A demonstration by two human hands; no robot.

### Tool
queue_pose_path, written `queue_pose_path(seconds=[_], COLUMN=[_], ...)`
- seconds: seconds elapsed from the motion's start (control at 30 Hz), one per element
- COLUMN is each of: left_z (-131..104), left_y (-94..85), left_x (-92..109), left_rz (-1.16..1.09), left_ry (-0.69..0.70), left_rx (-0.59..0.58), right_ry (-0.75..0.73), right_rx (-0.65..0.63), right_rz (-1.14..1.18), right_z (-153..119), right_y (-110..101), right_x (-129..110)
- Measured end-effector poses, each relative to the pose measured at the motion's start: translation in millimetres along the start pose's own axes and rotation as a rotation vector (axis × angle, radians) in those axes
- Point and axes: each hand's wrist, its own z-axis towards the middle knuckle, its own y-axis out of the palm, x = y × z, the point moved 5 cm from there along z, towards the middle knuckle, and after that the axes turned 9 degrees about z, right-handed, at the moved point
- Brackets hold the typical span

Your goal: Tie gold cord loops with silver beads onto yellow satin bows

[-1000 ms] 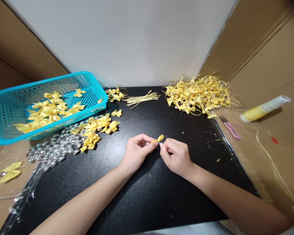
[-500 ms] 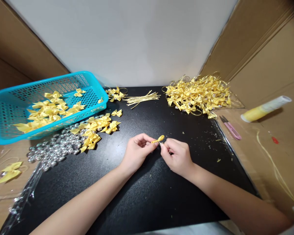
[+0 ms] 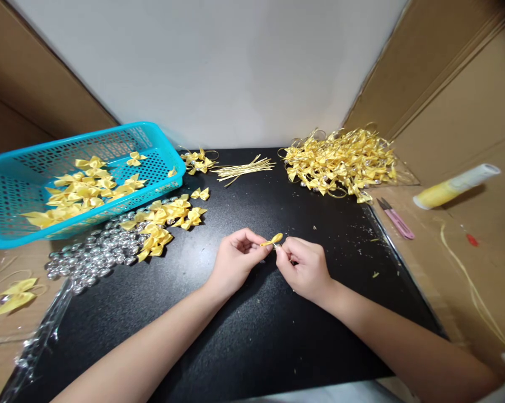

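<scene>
Over the middle of the black tabletop (image 3: 235, 336), a yellow ribbon bow (image 3: 276, 238) is pinched between the thumb and fingers of my left hand (image 3: 237, 258). Close against its right side, my right hand (image 3: 305, 266) is closed, thumb against forefinger. A tiny silvery bit shows at those fingertips beside the bow; most of it is hidden, so its kind is unclear. To the left of my hands lie loose yellow bows (image 3: 155, 239) next to a heap of shiny silver beads (image 3: 97, 252).
A blue basket (image 3: 171, 193) with bows stands at the left. Yellow strips (image 3: 246, 169) lie at the back, beside a big pile of beaded bows (image 3: 340, 162). Pink-handled snips (image 3: 397, 220) and a yellow-white tube (image 3: 456, 187) are on the cardboard to the right.
The bow between my fingers has tilted slightly, its upper loop looking narrower. Both hands stay in nearly the same place.
</scene>
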Motion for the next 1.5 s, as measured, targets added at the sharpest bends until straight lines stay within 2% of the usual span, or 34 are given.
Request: queue_pose_path(seconds=[0.53,0.93,1.33,1.5], left_z=[0,-1,-4,-11], left_y=[0.4,-0.6,-0.7,0.0], left_x=[1,1,0,1], left_rz=[-0.016,0.005,0.042,0.074], left_ry=[0.024,0.033,0.080,0.090], left_rx=[0.013,-0.001,0.043,0.119], right_ry=[0.016,0.084,0.108,0.132], right_rx=[0.007,-0.075,-0.088,-0.053], right_rz=[-0.031,0.054,0.054,0.071], right_z=[-1,-1,-2,-3], right_y=[0,2,2,2], right_x=[1,9,11,12])
